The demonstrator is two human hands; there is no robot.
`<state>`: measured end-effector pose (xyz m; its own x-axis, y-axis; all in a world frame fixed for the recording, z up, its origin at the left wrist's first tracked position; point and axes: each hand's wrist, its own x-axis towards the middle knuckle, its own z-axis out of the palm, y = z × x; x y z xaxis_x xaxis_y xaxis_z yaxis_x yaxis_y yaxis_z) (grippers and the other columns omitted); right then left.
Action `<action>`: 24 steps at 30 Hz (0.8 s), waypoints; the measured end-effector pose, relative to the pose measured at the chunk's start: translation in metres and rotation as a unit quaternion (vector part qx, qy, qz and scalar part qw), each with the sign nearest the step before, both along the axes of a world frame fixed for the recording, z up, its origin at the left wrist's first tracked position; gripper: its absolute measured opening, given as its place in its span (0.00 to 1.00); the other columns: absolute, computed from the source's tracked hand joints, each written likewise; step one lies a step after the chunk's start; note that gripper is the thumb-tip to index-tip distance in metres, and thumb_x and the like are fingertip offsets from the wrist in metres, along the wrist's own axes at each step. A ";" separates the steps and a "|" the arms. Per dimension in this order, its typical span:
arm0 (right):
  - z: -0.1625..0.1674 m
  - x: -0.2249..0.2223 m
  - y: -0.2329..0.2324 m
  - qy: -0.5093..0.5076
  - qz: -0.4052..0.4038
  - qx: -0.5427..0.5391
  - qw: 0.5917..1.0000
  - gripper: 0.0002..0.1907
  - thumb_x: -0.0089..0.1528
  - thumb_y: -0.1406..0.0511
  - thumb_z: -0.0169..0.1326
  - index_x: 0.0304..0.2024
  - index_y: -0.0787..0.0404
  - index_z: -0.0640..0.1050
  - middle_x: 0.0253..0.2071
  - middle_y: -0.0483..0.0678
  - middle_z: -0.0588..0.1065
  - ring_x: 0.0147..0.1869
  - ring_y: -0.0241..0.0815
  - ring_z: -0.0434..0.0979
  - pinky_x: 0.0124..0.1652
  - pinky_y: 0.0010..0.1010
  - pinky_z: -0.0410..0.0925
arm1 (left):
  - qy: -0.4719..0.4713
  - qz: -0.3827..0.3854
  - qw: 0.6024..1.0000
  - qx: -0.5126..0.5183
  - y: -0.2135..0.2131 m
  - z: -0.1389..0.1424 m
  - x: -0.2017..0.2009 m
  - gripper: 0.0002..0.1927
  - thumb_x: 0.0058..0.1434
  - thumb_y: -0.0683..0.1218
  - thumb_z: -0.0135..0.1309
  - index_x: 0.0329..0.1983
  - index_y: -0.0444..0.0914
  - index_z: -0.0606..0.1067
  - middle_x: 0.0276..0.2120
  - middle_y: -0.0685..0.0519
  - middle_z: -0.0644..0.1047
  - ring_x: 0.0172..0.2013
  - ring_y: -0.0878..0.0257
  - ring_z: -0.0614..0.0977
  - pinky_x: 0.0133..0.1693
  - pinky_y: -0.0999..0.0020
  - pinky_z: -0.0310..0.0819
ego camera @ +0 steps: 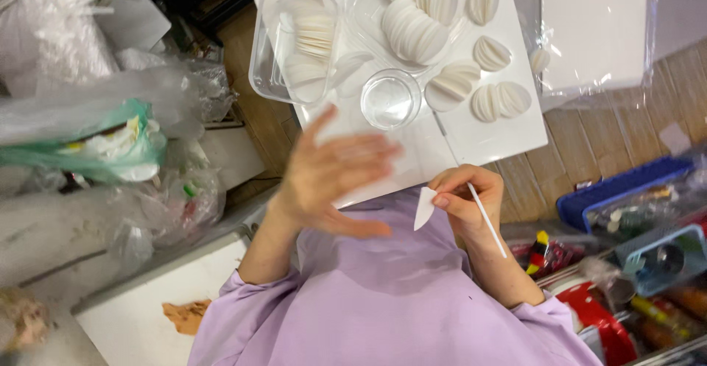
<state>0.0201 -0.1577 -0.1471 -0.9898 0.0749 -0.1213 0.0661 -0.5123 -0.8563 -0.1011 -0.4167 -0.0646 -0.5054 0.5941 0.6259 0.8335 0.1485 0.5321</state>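
Our right hand (pixel 465 202) pinches a folded white wrapper (pixel 424 208) and thin stick (pixel 487 220) at frame centre; our blurred, open left hand (pixel 335 178) could knock the water cup (pixel 390 99) above.

Clear plastic tub (pixel 283 49) of white discs, top left of white board. Green-and-white bag (pixel 110 141) among clear bags (pixel 88 49), far left. Blue crate (pixel 626 185) and red packet (pixel 600 318), lower right.

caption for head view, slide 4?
Right hand pinches a folded white piece and thin stick; blurred left hand open above white board.
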 end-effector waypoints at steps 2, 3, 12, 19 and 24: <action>0.000 -0.005 0.013 0.024 0.001 0.005 1.000 0.09 0.55 0.78 0.65 0.34 0.69 0.77 0.33 0.56 0.79 0.40 0.44 0.79 0.44 0.32 0.73 | 0.029 0.113 0.992 -0.042 -0.007 -0.005 -0.020 0.24 0.58 0.55 0.72 0.53 0.43 0.77 0.58 0.52 0.78 0.61 0.53 0.77 0.69 0.41 0.54; 0.001 -0.006 0.019 0.029 0.003 0.004 1.000 0.09 0.55 0.79 0.65 0.34 0.68 0.77 0.33 0.57 0.79 0.39 0.44 0.79 0.43 0.31 0.72 | 0.065 0.196 0.975 -0.085 -0.007 -0.010 -0.029 0.18 0.60 0.50 0.73 0.51 0.44 0.81 0.60 0.53 0.79 0.63 0.53 0.76 0.70 0.42 0.57; 0.008 -0.017 0.061 0.094 0.025 0.013 0.995 0.10 0.57 0.79 0.65 0.35 0.67 0.76 0.33 0.57 0.79 0.36 0.45 0.82 0.41 0.34 0.76 | 0.164 0.402 0.879 -0.195 0.017 -0.061 -0.048 0.09 0.59 0.44 0.71 0.33 0.42 0.80 0.68 0.53 0.74 0.72 0.52 0.66 0.73 0.43 0.49; 0.005 -0.012 0.073 0.102 0.049 0.041 0.993 0.10 0.58 0.78 0.65 0.36 0.66 0.76 0.34 0.56 0.80 0.37 0.43 0.83 0.44 0.34 0.77 | 0.125 0.439 0.873 -0.169 0.023 -0.074 -0.038 0.11 0.56 0.46 0.73 0.31 0.42 0.79 0.69 0.53 0.72 0.74 0.51 0.61 0.73 0.42 0.46; 0.005 0.000 0.064 0.107 0.025 0.052 0.993 0.11 0.56 0.77 0.66 0.35 0.65 0.76 0.34 0.55 0.80 0.39 0.43 0.82 0.43 0.32 0.77 | 0.150 0.442 0.868 -0.167 0.025 -0.074 -0.040 0.14 0.56 0.48 0.74 0.28 0.43 0.77 0.69 0.56 0.71 0.74 0.52 0.61 0.74 0.43 0.44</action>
